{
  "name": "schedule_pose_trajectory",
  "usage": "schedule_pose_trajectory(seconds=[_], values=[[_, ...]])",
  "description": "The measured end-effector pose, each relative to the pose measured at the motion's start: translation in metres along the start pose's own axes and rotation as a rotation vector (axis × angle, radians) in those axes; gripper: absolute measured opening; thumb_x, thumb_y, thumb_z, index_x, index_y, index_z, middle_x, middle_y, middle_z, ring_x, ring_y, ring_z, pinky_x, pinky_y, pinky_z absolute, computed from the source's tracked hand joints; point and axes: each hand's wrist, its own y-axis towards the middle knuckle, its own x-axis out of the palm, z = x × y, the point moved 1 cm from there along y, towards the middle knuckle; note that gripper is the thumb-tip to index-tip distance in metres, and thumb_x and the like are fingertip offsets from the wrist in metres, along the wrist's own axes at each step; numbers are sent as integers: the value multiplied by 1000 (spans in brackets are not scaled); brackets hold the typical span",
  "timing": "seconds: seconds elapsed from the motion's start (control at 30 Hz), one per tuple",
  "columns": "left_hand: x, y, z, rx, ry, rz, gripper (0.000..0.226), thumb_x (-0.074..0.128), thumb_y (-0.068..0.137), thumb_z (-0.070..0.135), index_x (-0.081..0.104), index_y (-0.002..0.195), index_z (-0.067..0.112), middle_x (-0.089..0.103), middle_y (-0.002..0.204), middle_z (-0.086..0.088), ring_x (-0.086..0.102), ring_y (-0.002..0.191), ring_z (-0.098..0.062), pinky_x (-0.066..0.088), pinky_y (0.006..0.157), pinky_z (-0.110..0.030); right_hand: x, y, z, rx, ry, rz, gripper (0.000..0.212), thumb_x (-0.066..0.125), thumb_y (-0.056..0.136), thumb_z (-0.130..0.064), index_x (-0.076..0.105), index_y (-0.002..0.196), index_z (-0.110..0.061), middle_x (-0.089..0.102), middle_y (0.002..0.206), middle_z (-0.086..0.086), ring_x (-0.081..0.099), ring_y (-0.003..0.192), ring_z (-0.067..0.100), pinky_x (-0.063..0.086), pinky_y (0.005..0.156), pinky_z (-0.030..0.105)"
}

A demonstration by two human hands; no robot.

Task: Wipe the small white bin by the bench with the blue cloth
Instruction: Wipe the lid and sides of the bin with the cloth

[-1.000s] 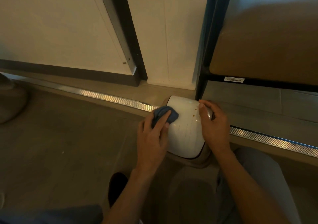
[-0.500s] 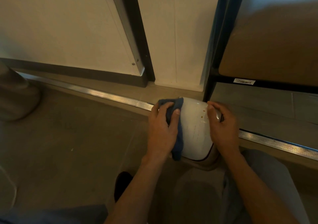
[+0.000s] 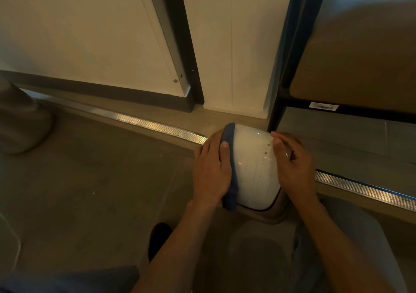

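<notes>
The small white bin (image 3: 253,169) stands on the floor next to the dark bench frame, seen from above with its rounded lid toward me. A few brown specks dot the lid near its right side. My left hand (image 3: 211,171) presses the blue cloth (image 3: 229,175) flat against the bin's left side, thumb on the cloth's upper edge. The cloth shows as a narrow strip along the lid's left rim, mostly hidden under my palm. My right hand (image 3: 292,166) grips the bin's right side, fingers curled over its edge.
The bench (image 3: 351,72) with a dark metal frame and barcode label rises at the right. A ridged metal floor strip (image 3: 146,121) runs diagonally behind the bin. A grey rounded object (image 3: 20,124) sits at the far left. My dark shoe (image 3: 158,238) is below my left forearm.
My left hand slid the cloth from the top left of the lid down onto the bin's left side. The right hand kept its hold on the right side.
</notes>
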Motion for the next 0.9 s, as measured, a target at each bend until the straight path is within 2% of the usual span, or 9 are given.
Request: schedule_pose_trajectory(seconds=[0.07,0.2,0.27,0.37,0.53,0.6,0.73,0.8,0.9], values=[[-1,22,12,-21,-16,-14,40,33,109,39,53,140,25,58,137,5,43,120,-7,37,109,-37,0,0,-1,4,0,11,21,54,100,-31,63,118,-26,65,111,-7,57,102,-8,46,90,15],[11,48,27,133,187,-61,46,28,104,42,60,132,25,62,131,5,54,114,-20,38,103,-36,1,1,-3,28,4,27,18,55,100,-29,63,117,-28,63,110,-11,57,103,-7,46,90,17],[13,38,25,210,255,-46,47,28,103,45,57,137,28,56,142,8,50,120,-19,38,102,-35,1,1,-4,21,14,35,17,56,100,-27,63,116,-28,63,108,-15,58,103,-8,47,91,17],[10,6,7,343,250,10,42,36,107,39,53,143,27,43,155,9,43,134,-15,24,110,-23,2,0,-3,4,16,45,18,56,100,-26,65,116,-25,65,108,-11,59,103,-5,47,91,14],[3,8,-4,251,92,4,41,36,105,39,52,142,29,43,154,9,36,138,-8,19,109,-10,3,0,-2,6,2,34,24,57,100,-25,67,119,-16,66,112,-5,58,104,-7,44,91,8],[5,30,10,226,100,-23,41,36,104,38,57,137,26,52,145,7,44,130,-14,28,106,-17,2,0,-2,5,-5,28,25,57,100,-26,67,119,-15,66,112,-4,58,104,-5,45,91,9],[15,47,33,273,227,-92,38,41,100,34,63,130,24,61,137,5,47,120,-24,42,100,-45,1,0,-3,18,8,39,25,57,99,-27,68,119,-16,66,113,-4,59,104,-3,45,91,10],[15,35,27,351,245,-73,37,44,102,34,61,134,27,57,142,9,45,126,-22,39,105,-43,1,0,-4,14,8,42,23,57,100,-26,67,118,-17,66,113,-4,59,105,-4,44,91,9],[7,11,4,408,180,-46,37,43,105,34,57,139,29,46,153,11,38,138,-18,26,116,-27,1,-1,-6,-11,-1,46,21,56,100,-24,67,117,-18,65,111,-5,57,103,-7,42,88,7]])
